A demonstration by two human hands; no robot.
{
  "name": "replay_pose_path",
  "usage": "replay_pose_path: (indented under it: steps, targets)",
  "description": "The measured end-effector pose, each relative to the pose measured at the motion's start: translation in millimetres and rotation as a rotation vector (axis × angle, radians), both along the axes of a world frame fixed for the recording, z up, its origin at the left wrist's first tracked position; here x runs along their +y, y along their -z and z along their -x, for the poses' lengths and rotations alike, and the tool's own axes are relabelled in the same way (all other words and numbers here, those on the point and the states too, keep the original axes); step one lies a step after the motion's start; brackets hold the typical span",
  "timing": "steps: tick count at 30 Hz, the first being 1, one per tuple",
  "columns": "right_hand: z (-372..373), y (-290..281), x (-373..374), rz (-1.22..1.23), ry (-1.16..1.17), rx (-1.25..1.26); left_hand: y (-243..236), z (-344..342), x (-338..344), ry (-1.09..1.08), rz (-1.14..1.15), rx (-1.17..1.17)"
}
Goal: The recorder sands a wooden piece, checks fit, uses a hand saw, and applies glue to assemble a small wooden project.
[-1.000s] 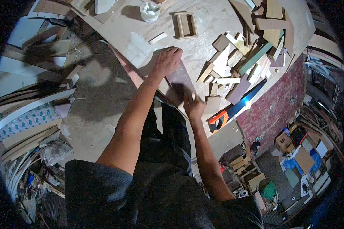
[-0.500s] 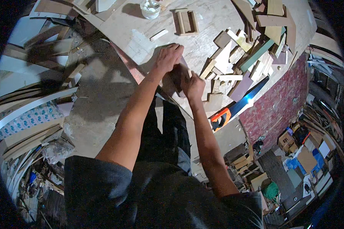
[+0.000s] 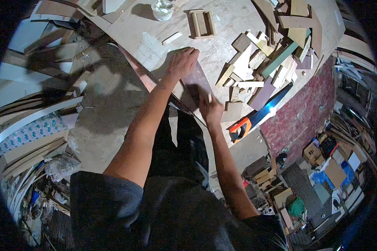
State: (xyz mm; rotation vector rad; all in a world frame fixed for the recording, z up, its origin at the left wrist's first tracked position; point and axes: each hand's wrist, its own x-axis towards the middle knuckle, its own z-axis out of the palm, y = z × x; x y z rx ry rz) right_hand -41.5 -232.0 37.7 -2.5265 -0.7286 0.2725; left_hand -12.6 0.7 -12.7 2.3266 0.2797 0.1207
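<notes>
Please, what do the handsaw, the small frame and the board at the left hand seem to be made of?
Handsaw: blade likely smooth steel, giving a bright glare; handle probably plastic, in solid orange and black.
Small frame: apparently bare wood, pale brown and matte.
Board at the left hand: perhaps wood, given its flat purplish brown face; shadow leaves the finish uncertain.

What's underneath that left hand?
A purplish-brown board, lying on the pale tabletop, runs up to the left hand. What lies directly beneath it is covered and can't be seen.
</notes>
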Motion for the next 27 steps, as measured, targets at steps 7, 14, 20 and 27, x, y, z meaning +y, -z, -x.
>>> replay_pose_path:
  steps: [7,14,20,27]
  targets:
    - [32.4,-72.2,-72.5,-0.051,0.144,0.597,-4.0,-5.4,-2.3,-0.032,0.0,-0.172]
    - [-30.6,-199.8,-15.9,-0.399,0.299,1.305,-15.2,6.5,-6.5,0.109,-0.146,-0.16]
    - [-29.8,-269.4,-3.3,-0.655,0.205,1.244,-27.2,25.0,3.7,0.28,-0.335,-0.106]
    - [-21.4,-301.2,1.2,-0.808,0.223,1.328,-46.8,77.7,28.0,-0.002,-0.59,-0.021]
